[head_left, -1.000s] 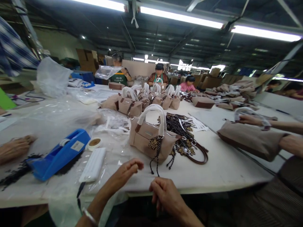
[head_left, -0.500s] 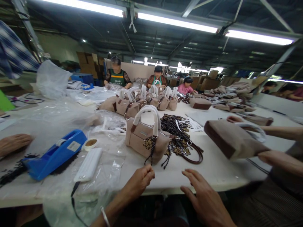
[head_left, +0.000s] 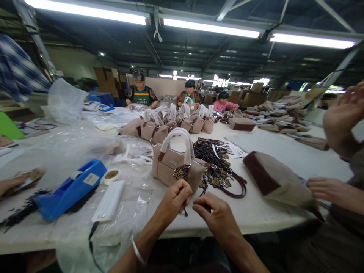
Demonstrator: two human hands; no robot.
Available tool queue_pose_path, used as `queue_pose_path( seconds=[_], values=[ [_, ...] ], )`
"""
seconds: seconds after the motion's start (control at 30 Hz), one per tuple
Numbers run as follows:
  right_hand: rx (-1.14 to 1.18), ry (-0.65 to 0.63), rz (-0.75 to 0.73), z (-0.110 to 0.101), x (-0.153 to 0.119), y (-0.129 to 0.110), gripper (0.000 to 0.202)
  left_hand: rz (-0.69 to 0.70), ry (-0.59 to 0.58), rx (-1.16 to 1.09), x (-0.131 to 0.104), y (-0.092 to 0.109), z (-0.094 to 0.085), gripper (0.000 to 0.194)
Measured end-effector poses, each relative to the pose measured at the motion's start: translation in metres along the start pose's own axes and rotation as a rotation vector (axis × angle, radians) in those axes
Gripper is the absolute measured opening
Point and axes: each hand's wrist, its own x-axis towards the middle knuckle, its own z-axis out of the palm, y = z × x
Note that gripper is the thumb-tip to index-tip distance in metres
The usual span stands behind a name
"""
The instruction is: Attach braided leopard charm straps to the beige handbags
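A beige handbag (head_left: 163, 165) with brown trim and white-wrapped handles stands upright before me. From its handle hangs a leopard-print charm (head_left: 180, 173) on a dark braided cord. My left hand (head_left: 176, 199) is closed in a pinch at the bag's lower front, and a dark cord end (head_left: 185, 213) pokes out below its fingers. Just right of it, my right hand (head_left: 217, 214) has thumb and fingertips pressed together; whatever they hold, if anything, is hidden. Behind the right hand lies a pile of black cords and leopard-print charms (head_left: 212, 155) with a brown strap (head_left: 239, 185).
Left are a blue tape dispenser (head_left: 71, 189), a tape roll (head_left: 110, 176), a white power bank (head_left: 108, 201) and plastic bags (head_left: 85, 140). Several handbags (head_left: 153, 129) stand behind. At right, a co-worker's hand (head_left: 332, 189) is beside another bag (head_left: 273, 182). Co-workers sit opposite.
My hands have moved forward and closer together; the left reached the charm's cord and the right closed its fingers. The co-worker at right lowered a bag and raised one hand.
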Motion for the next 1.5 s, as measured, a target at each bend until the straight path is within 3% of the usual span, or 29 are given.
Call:
queue_pose_path(
  seconds=[0.17, 0.23, 0.4, 0.57, 0.73, 0.9, 0.97, 1.4, 1.5],
  values=[
    [-0.179, 0.189, -0.180, -0.012, 0.025, -0.010, 0.019, 0.252, 0.428, 0.325, 0.030, 0.003, -0.016, 0.011],
    [-0.254, 0.239, -0.252, -0.013, 0.037, -0.011, 0.019, 0.270, 0.501, 0.401, 0.040, 0.000, -0.019, 0.010],
    [-0.517, 0.326, -0.401, -0.006, 0.058, -0.007, 0.019, 0.283, 0.507, 0.474, 0.055, -0.014, -0.012, 0.014],
    [-0.649, 0.382, -0.450, 0.003, 0.071, 0.001, 0.016, 0.219, 0.556, 0.631, 0.062, -0.022, -0.008, 0.010],
    [-0.631, 0.379, -0.515, 0.012, 0.081, 0.013, 0.014, 0.105, 0.564, 0.520, 0.060, -0.021, -0.012, 0.009],
    [-0.605, 0.350, -0.520, 0.021, 0.086, 0.021, 0.013, 0.074, 0.521, 0.416, 0.059, -0.022, -0.019, 0.002],
    [-0.590, 0.350, -0.522, 0.022, 0.086, 0.024, 0.012, 0.060, 0.508, 0.391, 0.059, -0.022, -0.020, 0.007],
    [-0.525, 0.348, -0.511, 0.026, 0.091, 0.032, 0.013, 0.065, 0.451, 0.311, 0.056, -0.016, -0.017, 0.015],
    [-0.505, 0.342, -0.506, 0.028, 0.093, 0.037, 0.012, 0.074, 0.393, 0.264, 0.058, -0.018, -0.020, 0.013]
  ],
)
